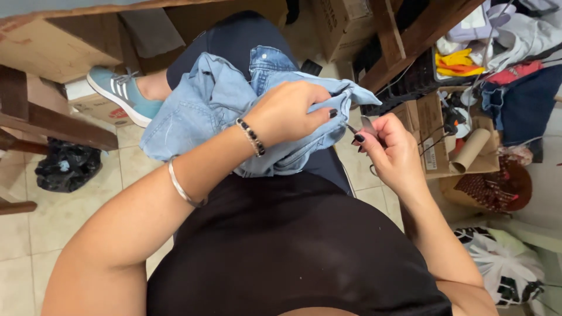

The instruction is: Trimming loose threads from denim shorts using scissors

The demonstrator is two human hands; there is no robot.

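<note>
A: Where's the denim garment (205, 111)?

B: On your lap. Your left hand (287, 114) is bunched tight on its edge, with the fold poking out at three o'clock.

A: And your right hand (389, 152)?

B: Fingers pressed together on small scissors (364, 126), blades just beside that fold, at nine o'clock from your knuckles.

A: How far along?

B: I'd judge trimming is underway; finished cuts can't be told.

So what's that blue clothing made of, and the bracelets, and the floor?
The blue clothing in the left hand looks like faded denim: pale blue woven cloth with stitched seams. The thin bangle looks like shiny silver metal. The bead bracelet has glossy dark and pale beads, maybe glass or plastic. The floor looks like smooth beige tile with grout lines. The right hand holds small scissors, seemingly metal.
</note>
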